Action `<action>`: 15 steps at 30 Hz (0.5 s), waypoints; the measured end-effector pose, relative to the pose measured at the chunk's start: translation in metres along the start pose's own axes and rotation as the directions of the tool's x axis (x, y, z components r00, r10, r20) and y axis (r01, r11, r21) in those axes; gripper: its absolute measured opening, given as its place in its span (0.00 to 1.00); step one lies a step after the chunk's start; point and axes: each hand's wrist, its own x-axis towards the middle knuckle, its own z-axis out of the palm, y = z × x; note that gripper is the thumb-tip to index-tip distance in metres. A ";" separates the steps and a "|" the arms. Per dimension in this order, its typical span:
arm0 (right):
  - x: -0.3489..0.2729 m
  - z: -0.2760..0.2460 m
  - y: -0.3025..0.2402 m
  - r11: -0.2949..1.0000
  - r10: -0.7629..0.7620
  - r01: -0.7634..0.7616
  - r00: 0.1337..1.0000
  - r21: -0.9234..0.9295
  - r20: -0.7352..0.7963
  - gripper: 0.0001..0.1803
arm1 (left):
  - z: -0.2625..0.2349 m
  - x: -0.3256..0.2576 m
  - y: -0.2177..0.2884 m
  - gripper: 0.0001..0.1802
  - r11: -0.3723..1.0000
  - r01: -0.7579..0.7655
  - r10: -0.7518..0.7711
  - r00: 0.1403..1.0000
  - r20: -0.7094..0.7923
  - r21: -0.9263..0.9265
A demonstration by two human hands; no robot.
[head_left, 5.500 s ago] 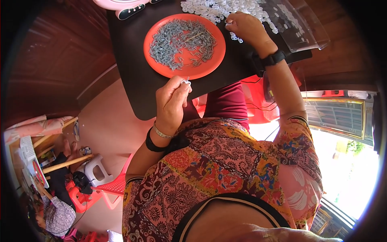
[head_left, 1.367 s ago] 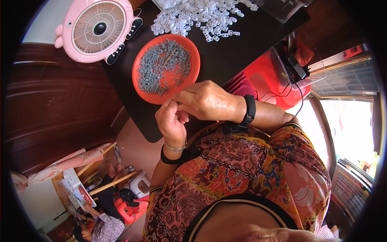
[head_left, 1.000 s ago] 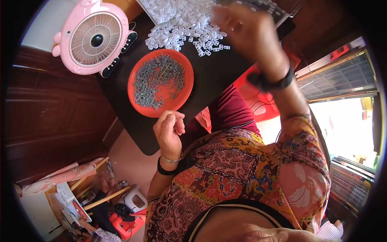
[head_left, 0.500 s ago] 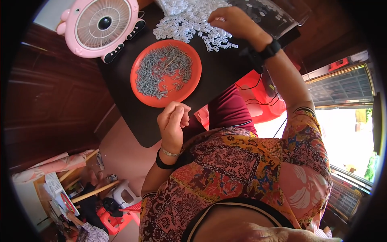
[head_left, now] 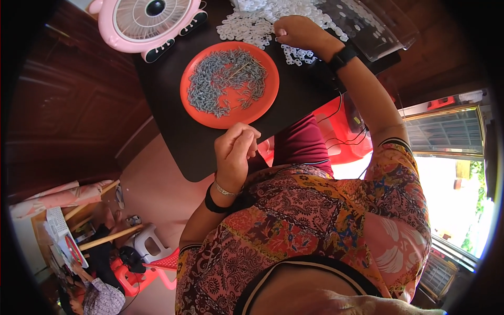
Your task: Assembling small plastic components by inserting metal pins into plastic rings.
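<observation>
My left hand [head_left: 233,156] is closed in a loose fist just off the near rim of an orange-red plate [head_left: 271,86]. Whatever its curled fingers may hold is hidden. Small grey screws [head_left: 206,92] lie spread over the plate, and a thin tan stick [head_left: 240,69] rests among them. At the far side, my right hand [head_left: 303,35] is over a heap of small white plastic pieces with holes [head_left: 247,29]. Its fingers are bent inward by the heap, and I cannot make out what is in them.
A pink animal-shaped fan [head_left: 118,39] stands at the black table's [head_left: 173,136] far left. Beyond my right hand is a clear plastic bin [head_left: 375,39] with white pieces. Another person [head_left: 105,296] sits at lower left, near red and grey stools.
The plate, fan and heap appear shifted slightly up and to the right as the view moved. My right hand sits lower against the heap, with its fingers more curled; my left stays closed.
</observation>
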 end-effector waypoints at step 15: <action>-0.080 -0.050 -0.174 0.699 -0.108 0.136 0.991 0.702 -0.085 0.05 | -0.005 0.001 -0.004 0.11 1.000 -0.022 0.023 0.998 0.052 -0.021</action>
